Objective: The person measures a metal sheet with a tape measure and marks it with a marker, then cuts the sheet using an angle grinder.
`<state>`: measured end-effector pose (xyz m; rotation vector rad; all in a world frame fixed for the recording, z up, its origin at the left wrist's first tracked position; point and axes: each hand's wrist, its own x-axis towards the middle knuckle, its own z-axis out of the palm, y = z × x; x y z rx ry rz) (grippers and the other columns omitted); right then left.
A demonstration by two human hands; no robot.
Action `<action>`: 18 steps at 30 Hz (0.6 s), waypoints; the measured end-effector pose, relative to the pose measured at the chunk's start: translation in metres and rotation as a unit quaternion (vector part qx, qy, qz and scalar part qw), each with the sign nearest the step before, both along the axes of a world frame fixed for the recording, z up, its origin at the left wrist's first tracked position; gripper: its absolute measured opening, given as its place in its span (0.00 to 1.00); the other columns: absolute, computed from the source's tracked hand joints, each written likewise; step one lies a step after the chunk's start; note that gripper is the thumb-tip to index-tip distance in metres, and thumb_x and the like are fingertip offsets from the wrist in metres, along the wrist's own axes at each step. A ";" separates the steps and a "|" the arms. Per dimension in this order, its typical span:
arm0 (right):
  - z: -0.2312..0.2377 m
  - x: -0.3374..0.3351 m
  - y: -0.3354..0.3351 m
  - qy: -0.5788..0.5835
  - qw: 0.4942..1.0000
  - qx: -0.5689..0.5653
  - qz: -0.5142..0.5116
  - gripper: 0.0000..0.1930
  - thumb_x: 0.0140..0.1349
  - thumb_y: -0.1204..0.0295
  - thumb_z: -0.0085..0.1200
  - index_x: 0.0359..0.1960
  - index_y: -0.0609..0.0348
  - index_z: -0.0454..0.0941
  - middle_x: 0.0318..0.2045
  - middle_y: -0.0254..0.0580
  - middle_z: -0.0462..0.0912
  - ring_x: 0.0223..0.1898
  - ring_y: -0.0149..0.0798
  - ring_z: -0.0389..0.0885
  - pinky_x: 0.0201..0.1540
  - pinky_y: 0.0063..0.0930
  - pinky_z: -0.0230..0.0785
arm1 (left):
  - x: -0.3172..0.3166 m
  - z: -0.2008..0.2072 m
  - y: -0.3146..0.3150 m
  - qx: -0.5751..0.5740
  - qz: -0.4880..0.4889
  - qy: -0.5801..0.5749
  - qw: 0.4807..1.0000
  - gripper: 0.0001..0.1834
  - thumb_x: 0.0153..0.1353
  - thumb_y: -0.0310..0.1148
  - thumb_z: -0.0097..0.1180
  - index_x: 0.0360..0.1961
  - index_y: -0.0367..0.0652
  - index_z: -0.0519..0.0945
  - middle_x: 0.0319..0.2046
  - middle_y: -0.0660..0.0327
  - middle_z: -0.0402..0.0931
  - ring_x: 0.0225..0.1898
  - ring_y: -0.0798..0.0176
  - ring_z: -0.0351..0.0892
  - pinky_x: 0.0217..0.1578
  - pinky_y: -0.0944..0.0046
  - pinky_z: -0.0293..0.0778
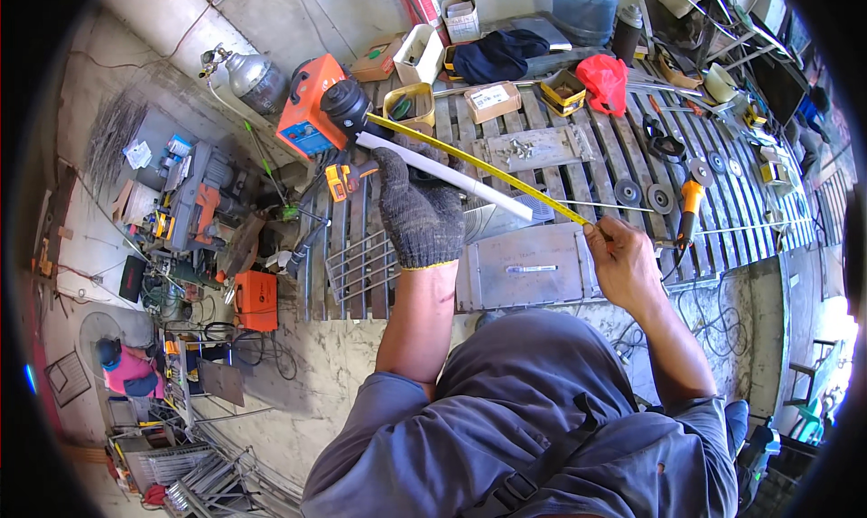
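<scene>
Slanting down rightward, the white bar (461, 180) nearly parallels the yellow tape (483, 166).

Grey shirt (533, 382), black strap (564, 450); left hand (420, 213) in dark yellow-hemmed glove (432, 236).

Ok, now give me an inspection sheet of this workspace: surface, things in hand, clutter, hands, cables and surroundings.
Surface: slatted bench, with gaps between its slats.
Things in hand: white strip and extended yellow measuring tape, both slanting across above the bench.
Clutter: orange angle grinder, red bag, dark cloth and loose discs on the bench.
Hands: gloved left hand grips the strip near its far end; bare right hand pinches the tape.
Cables: loops lie on the floor on both sides; where they lead is unclear.
Surroundings: silver cylinder at far left; another person at lower left.
</scene>
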<state>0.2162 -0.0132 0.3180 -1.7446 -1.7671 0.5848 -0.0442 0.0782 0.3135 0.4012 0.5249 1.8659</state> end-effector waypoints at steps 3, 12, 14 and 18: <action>-0.002 0.000 -0.002 -0.001 1.000 0.016 0.003 0.16 0.72 0.63 0.58 0.33 0.65 0.79 0.30 0.60 0.80 0.33 0.64 0.81 0.36 0.53 0.71 | 0.004 -0.002 0.004 0.003 0.009 -0.011 1.000 0.27 0.66 0.51 0.66 0.59 0.47 0.77 0.50 0.59 0.80 0.53 0.52 0.81 0.54 0.38 0.80; -0.007 0.005 -0.001 -0.014 0.999 0.033 0.015 0.15 0.72 0.63 0.58 0.33 0.64 0.80 0.30 0.58 0.81 0.33 0.63 0.82 0.36 0.52 0.71 | 0.007 0.003 0.003 -0.002 0.004 -0.031 0.999 0.18 0.70 0.46 0.64 0.55 0.51 0.80 0.41 0.64 0.81 0.43 0.58 0.81 0.51 0.45 0.82; -0.008 0.005 -0.001 -0.013 0.999 0.029 0.015 0.15 0.71 0.63 0.58 0.33 0.64 0.80 0.30 0.58 0.81 0.33 0.64 0.82 0.36 0.53 0.71 | 0.008 0.004 0.003 0.003 0.001 -0.030 1.000 0.17 0.70 0.46 0.64 0.54 0.50 0.81 0.40 0.64 0.81 0.42 0.59 0.82 0.51 0.45 0.82; -0.001 0.004 -0.002 -0.002 1.000 0.002 0.022 0.15 0.71 0.63 0.58 0.33 0.64 0.79 0.30 0.60 0.81 0.33 0.65 0.81 0.36 0.53 0.71 | 0.004 0.001 0.006 0.025 -0.004 -0.050 0.998 0.18 0.68 0.47 0.64 0.48 0.44 0.82 0.38 0.60 0.84 0.39 0.57 0.84 0.54 0.40 0.81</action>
